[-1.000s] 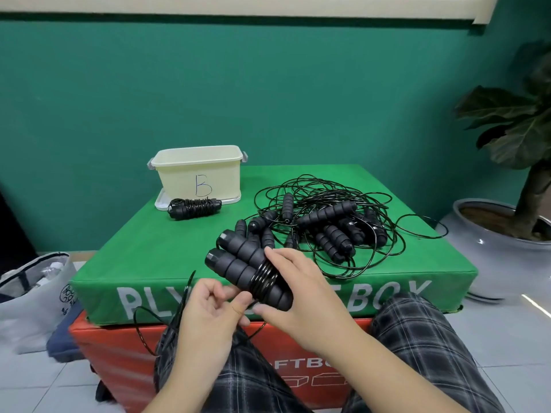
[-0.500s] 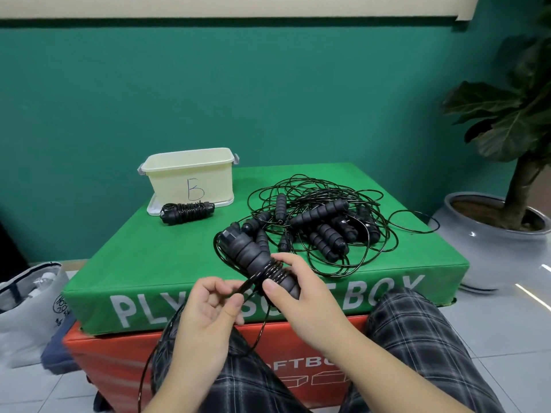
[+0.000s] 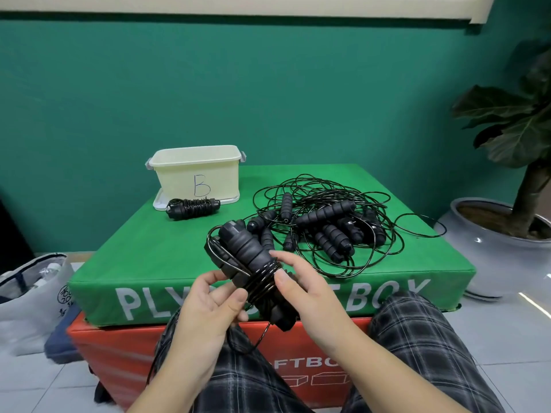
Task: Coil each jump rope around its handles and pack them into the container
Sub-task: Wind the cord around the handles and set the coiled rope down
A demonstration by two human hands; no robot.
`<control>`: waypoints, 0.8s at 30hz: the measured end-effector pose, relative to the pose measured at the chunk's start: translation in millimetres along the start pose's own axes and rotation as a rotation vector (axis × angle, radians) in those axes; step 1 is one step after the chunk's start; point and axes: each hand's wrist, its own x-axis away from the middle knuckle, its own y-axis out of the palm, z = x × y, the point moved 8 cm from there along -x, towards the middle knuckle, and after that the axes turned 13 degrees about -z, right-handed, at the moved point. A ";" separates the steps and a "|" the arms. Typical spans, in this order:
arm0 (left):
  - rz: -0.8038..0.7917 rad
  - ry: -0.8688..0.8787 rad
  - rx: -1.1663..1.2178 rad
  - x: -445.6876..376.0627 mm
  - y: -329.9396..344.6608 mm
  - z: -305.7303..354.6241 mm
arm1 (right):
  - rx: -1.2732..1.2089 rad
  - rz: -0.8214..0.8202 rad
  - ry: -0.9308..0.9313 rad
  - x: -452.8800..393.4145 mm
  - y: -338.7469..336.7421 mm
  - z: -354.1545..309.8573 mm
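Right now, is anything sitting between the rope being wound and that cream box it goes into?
One thing does: a finished coiled rope lies right in front of the box, resting against its lid. Otherwise bare green pad separates the held rope from it. The box's top looks open; lifting over should clear it.

Indoor exercise room: stacked foam plyo boxes [image 3: 179, 263], potted plant [image 3: 512, 180].
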 end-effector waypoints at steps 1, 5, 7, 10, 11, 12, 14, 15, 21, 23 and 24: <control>0.042 0.011 -0.027 0.7 -2.1 0.6 | 0.060 0.035 -0.033 0.1 -1.9 -4.9; 0.114 0.003 -0.134 2.5 -7.1 -3.4 | 0.411 0.135 -0.211 3.3 -4.9 -25.1; 0.123 -0.004 -0.165 2.9 -7.3 -4.8 | 0.463 0.118 -0.188 3.3 -4.7 -22.6; 0.130 0.009 -0.189 4.0 -8.5 -4.1 | 0.561 0.050 -0.105 1.3 -1.4 -17.8; 0.129 0.015 -0.193 4.6 -8.6 -3.9 | 0.594 0.031 -0.077 0.1 -0.9 -16.2; 0.127 0.021 -0.202 5.5 -8.7 -3.6 | 0.626 0.017 -0.047 -1.1 -0.7 -14.4; 0.124 0.024 -0.213 6.9 -7.8 -3.9 | 0.684 -0.010 0.001 -2.1 -0.5 -13.0; 0.119 0.023 -0.213 7.1 -6.9 -4.7 | 0.724 -0.018 0.024 -1.9 -0.3 -12.8; 0.089 0.045 -0.249 6.1 -0.1 -5.6 | 0.835 0.010 0.127 -0.1 -5.5 -8.2; 0.061 0.060 -0.274 5.2 1.9 -6.5 | 0.832 0.031 0.119 1.5 -6.8 -8.3; 0.042 0.068 -0.278 4.8 3.1 -7.0 | 0.837 0.044 0.115 3.0 -7.5 -9.2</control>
